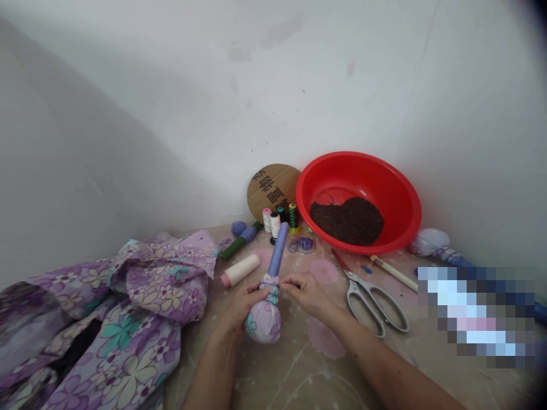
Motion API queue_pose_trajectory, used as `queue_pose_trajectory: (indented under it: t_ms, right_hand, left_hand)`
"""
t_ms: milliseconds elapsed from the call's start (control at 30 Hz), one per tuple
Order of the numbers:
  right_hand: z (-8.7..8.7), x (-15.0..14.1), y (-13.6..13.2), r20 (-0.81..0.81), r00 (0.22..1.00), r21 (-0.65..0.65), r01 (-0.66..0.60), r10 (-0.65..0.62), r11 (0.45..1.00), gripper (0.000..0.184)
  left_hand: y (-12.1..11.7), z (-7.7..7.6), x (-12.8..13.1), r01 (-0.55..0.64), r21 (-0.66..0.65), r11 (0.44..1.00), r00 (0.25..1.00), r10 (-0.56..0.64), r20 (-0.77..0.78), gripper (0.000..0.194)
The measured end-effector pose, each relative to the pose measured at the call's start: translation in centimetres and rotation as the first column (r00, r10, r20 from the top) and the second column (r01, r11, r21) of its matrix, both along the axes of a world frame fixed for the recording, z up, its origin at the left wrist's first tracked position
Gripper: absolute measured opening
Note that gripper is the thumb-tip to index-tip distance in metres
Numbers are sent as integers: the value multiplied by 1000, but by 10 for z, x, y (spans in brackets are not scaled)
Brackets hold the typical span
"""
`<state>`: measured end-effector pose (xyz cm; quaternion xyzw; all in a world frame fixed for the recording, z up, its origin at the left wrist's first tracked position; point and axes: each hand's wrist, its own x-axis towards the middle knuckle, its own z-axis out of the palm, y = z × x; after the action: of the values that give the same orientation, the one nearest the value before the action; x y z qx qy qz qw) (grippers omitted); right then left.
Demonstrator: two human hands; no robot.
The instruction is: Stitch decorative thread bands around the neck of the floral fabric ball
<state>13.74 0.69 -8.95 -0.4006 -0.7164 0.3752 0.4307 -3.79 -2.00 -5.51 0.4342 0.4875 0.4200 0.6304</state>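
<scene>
A mallet-like piece (263, 323) points its floral cloth-covered ball toward me, and its purple stick handle (278, 247) leans away. Gathered cloth, wound with cord, rings the neck between ball and stick. My left hand (245, 302) is closed round this neck from the left, thumb across the gathers. At the neck's right side, my right hand (305, 289) is pinched shut; whatever its fingertips hold is too small to make out. A cream thread cone (241, 269) lies beyond my left hand. Large scissors (371, 299) lie right of my right hand.
Floral cloth (141, 319) is heaped at left. A red basin (410, 210) with dark grains (350, 219) leans against the wall beside a cardboard disc (269, 185). Several thread spools (293, 219) stand there, near purple yarn (302, 245). Another cloth-headed piece (429, 242) lies right.
</scene>
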Motion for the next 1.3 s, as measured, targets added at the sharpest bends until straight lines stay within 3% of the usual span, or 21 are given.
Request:
queue_pose_trajectory:
  t_ms: [200,300,500,700,933,1300]
  right_hand:
    - [-12,-5,-2,-27,991,265,135,-133,955,21]
    - [-16,-6,-1,-10,995,329,99,-101,939,24]
    - [-6,1,0,35,998,229,-51,44,972,29]
    - [-1,11,5,145,984,226,-134,103,965,32]
    - [-2,20,11,152,965,168,-239,215,956,34]
    - [-5,9,4,-36,988,122,-143,148,982,29]
  left_hand:
    - [0,-4,-4,1,25,1000,1000,-2,23,35]
    - [-1,-5,-4,2,20,1000,999,-3,35,31]
    - [0,-6,-5,15,-27,1000,998,-13,58,33]
    - [3,-11,-5,22,-48,999,993,-16,115,30]
    - [2,-10,-7,43,-37,998,989,-37,146,28]
    - [4,-10,-11,50,-61,997,990,-42,131,31]
